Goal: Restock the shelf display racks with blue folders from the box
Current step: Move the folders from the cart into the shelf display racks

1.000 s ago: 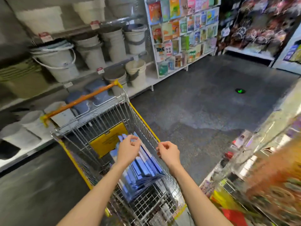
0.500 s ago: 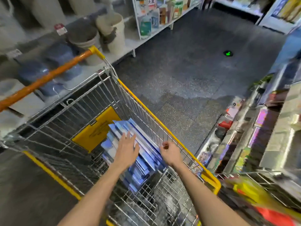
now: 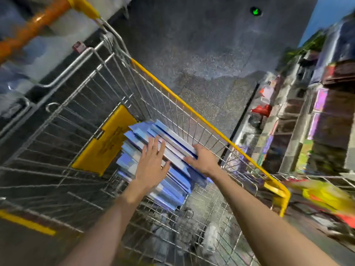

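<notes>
Covering the ground: a dark speckled floor runs from the cart to the top edge, with a paler patch in its middle.
Cart: a wire shopping cart with a yellow rim lies diagonally across the view; its orange handle sits at the upper left.
Shelves: blurred display racks of mixed coloured goods line the right side, near the cart's right rim; no label on them can be read.
Blue folders: a stack of blue folders lies inside the cart basket on its wire bottom, close to the right wall, the upper ones fanned out of line.
Yellow panel: a yellow flap hangs on the cart's far wall, just beside the stack; the dark print on it is too smeared to read.
Left hand: the left hand lies palm down on top of the stack, fingers straight and spread, grasping nothing, forearm reaching in over the near wall.
Right hand: the right hand grips the right edge of the top folders, thumb across the cover, fingers bent over the edge.
Floor mark: 1 small green arrow glows on the floor at the top, well apart from the cart.
</notes>
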`<action>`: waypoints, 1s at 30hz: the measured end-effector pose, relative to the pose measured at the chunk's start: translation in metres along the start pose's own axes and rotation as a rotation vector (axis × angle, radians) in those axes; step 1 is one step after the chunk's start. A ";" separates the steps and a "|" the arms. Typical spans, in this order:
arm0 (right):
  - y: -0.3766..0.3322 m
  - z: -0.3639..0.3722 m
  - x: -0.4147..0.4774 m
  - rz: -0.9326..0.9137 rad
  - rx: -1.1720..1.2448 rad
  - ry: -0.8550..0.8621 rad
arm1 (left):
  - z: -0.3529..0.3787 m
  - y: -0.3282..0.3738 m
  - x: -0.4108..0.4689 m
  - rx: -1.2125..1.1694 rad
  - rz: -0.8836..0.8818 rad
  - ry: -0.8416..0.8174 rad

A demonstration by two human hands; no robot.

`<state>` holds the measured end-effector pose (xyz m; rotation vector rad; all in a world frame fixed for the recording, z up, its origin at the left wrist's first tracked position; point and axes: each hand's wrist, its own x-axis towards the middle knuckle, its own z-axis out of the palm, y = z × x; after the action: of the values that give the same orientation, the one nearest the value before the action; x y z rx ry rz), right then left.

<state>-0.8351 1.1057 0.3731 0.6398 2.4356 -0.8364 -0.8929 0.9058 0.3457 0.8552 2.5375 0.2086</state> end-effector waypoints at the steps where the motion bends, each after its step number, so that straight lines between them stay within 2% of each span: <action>1: 0.001 0.003 0.003 0.005 0.004 -0.005 | 0.003 -0.001 -0.002 0.005 0.002 -0.009; 7: 0.001 0.007 0.013 -0.063 -0.051 0.025 | 0.002 -0.010 -0.007 0.132 0.005 -0.070; 13: -0.004 -0.003 0.027 -0.048 -0.231 0.051 | -0.007 -0.010 -0.011 0.054 0.002 -0.112; 18: -0.007 -0.004 0.033 -0.045 -0.250 0.002 | -0.013 -0.012 -0.007 -0.327 -0.107 -0.175; 22: -0.016 -0.017 0.022 -0.111 -0.241 0.058 | -0.021 -0.001 -0.002 -0.459 -0.217 -0.183; 24: -0.021 -0.023 0.014 -0.158 -0.242 0.061 | -0.028 0.015 0.000 -0.557 -0.325 -0.092; 26: -0.023 -0.033 -0.001 -0.206 -0.240 0.072 | -0.044 0.040 0.000 -0.753 -0.419 0.015; 30: -0.030 -0.056 -0.030 -0.268 -0.202 0.115 | -0.076 0.078 0.010 -1.168 -0.533 0.021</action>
<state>-0.8442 1.1133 0.4420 0.2974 2.7067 -0.6549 -0.8925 0.9741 0.4310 -0.2691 1.9987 1.3122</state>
